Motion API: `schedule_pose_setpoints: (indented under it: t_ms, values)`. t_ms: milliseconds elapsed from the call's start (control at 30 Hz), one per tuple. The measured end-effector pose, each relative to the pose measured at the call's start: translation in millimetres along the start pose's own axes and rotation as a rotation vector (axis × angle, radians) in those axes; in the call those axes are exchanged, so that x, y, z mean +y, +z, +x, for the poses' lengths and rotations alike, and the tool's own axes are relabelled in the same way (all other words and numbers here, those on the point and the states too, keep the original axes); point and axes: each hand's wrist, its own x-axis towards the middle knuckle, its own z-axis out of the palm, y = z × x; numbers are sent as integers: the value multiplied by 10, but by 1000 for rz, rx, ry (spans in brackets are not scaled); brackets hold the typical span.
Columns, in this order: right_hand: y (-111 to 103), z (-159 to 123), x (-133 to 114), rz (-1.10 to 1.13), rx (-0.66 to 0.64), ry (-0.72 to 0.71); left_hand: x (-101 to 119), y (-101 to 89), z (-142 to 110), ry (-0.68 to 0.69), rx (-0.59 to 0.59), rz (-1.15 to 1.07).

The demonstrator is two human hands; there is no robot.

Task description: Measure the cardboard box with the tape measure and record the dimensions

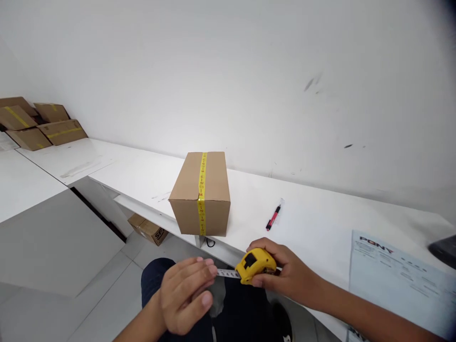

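My right hand (285, 273) grips a yellow tape measure (255, 265) at the front edge of the white table (320, 232). A short length of its blade (228, 273) sticks out to the left. My left hand (187, 297) pinches the end of that blade with curled fingers. Beyond the hands, a sealed cardboard box (201, 192) with a yellow tape strip stands upright near the table's front edge, apart from both hands.
A red pen (273, 217) lies to the right of the box. A printed sheet (399, 280) lies at the right, a dark object (443, 249) beyond it. Several taped boxes (39, 123) are stacked far left. Another box (148, 229) sits on the floor under the table.
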Motion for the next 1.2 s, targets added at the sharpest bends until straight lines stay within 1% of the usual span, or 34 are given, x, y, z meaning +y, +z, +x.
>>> schedule_pose_setpoints:
  t_ms: [33,100,133,267,333,367,400,433,467,500,533,567,600,633,667,700,733,767,833,867,967,1033,1100,1167,1200]
  values:
    - [55,-11,28,31,-27,2,28,64,-33,42,-19,-26]
    - [157,-26,61,99,-81,25,108,190,-114,148,-15,-81]
    - [202,-30,74,143,-104,44,157,245,-165,147,-9,-95]
    - [318,0,150,299,-184,126,327,384,-421,-14,77,-59]
    - [320,60,200,317,-168,123,307,402,-545,-23,83,4]
    - [304,107,225,326,-147,111,251,402,-598,-11,86,45]
    - [278,165,250,339,-125,100,165,400,-643,-14,94,92]
    - [245,234,277,356,-107,93,50,399,-678,-59,116,139]
    - [207,311,306,372,-97,91,-87,404,-702,-157,151,173]
    - [168,393,337,379,-95,96,-236,418,-716,-302,191,180]
    - [134,475,370,375,-97,107,-387,442,-719,-490,220,145]
    - [107,552,401,360,-102,118,-527,472,-709,-676,227,61]
    - [88,617,428,340,-109,127,-649,505,-688,-823,205,-49]
    - [79,665,445,319,-120,131,-744,532,-654,-920,169,-160]
    - [77,693,449,304,-133,130,-810,544,-607,-963,132,-247]
    - [79,696,434,297,-147,121,-848,532,-545,-965,116,-285]
    - [84,675,400,294,-160,108,-858,488,-466,-941,121,-271]
    - [89,631,347,290,-173,98,-846,408,-368,-906,138,-221]
    - [86,488,188,250,-195,83,-773,151,-105,-852,138,-107]
    - [77,403,88,207,-207,75,-722,-11,61,-837,97,-69]
    - [15,181,-235,70,-186,-8,-583,-481,666,-906,-115,-89]
    - [-48,113,-418,19,-112,-96,-547,-670,1084,-886,-217,-53]
    - [-129,120,-541,8,-15,-174,-578,-720,1437,-840,-317,59]
    - [-224,179,-595,46,54,-224,-665,-665,1680,-822,-420,151]
    - [-275,218,-599,81,75,-241,-719,-618,1756,-828,-465,166]
